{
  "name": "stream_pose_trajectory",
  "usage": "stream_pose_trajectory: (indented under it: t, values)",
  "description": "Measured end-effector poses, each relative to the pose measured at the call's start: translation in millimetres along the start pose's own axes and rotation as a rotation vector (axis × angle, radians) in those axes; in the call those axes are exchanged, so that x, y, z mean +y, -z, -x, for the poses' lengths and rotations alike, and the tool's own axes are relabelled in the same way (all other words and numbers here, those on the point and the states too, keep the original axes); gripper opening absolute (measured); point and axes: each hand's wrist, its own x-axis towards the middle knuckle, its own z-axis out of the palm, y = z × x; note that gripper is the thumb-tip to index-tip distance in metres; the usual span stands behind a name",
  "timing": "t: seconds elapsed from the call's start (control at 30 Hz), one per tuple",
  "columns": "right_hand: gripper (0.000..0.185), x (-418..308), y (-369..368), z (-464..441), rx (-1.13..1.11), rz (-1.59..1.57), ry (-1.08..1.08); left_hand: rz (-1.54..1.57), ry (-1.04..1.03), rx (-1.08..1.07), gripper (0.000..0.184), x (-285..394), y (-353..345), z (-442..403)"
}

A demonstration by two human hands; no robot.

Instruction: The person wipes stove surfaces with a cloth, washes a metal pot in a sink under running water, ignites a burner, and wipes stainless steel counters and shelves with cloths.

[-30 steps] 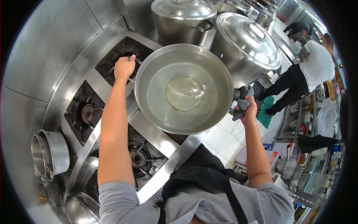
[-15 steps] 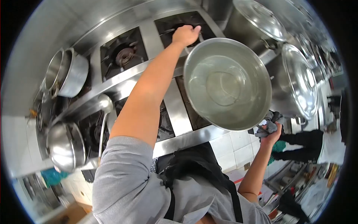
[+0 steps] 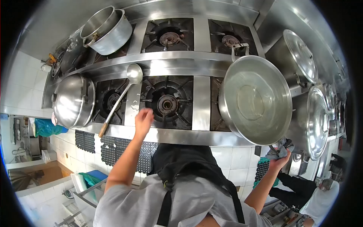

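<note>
Letting go of the far handle (image 3: pixel 240 49) it gripped half a second ago, a worker's left hand (image 3: pixel 144 122) now appears near the stove's front edge (image 3: pixel 177 137), well apart from the wide metal pan (image 3: pixel 278 84). The far handle stands bare, leaving the right hand (image 3: pixel 280 160) as the only one at the pan, which appears to put its control on that side alone.

The right hand closes firmly around a bunched gray cloth (image 3: pixel 280 149) at the pan's near rim; the folds hide whatever lies beneath. The left hand's fingers curl inward with nothing visible in them, though how tightly they close cannot be told. It is between a long-handled ladle (image 3: pixel 118 106) and the front burner (image 3: pixel 167 105), and no contact with either is clear.

The pan, holding clear liquid (image 3: pixel 250 102), is over the right part of the stove, beside large lidded pots (image 3: pixel 317 123). Whether it rests there or hangs from the right hand's grip is unclear. At lower right, a co-worker in a white shirt (image 3: pixel 321 202) is near the shelving.
</note>
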Motion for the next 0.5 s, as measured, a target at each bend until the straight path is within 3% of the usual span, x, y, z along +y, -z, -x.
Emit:
stream_pose_trajectory:
  t: [0.03, 0.1, 0.17, 0.27, 0.4, 0.5]
  values:
    - [0.029, -0.7, 2.4, 3.2, -0.028, 0.017, -0.02, -0.051, -0.085, -0.015, 0.016, -31.4, 29.3, 17.3]
    - [0.03, 0.0, -0.6, -1.7, 0.028, 0.022, 0.018, -0.14, 0.079, 0.073, 0.017, -65.9, 66.7, 54.0]
    - [0.03, -0.6, 1.9, -4.5, 0.072, 0.086, 0.03, -0.269, 0.102, 0.017, 0.016, -94.5, 104.6, 79.8]
    - [0.03, 4.7, -10.8, -2.6, 0.054, 0.143, 0.148, -0.118, 0.099, -0.029, 0.013, -128.1, 154.4, 104.8]
    - [0.034, 19.6, -23.4, 12.7, 0.155, 0.256, 0.248, -0.147, 0.065, -0.023, 0.013, -161.3, 236.8, 121.3]
    - [0.043, 28.1, -40.1, 30.5, 0.218, 0.239, 0.189, -0.113, 0.108, 0.025, 0.012, -188.5, 307.2, 130.3]
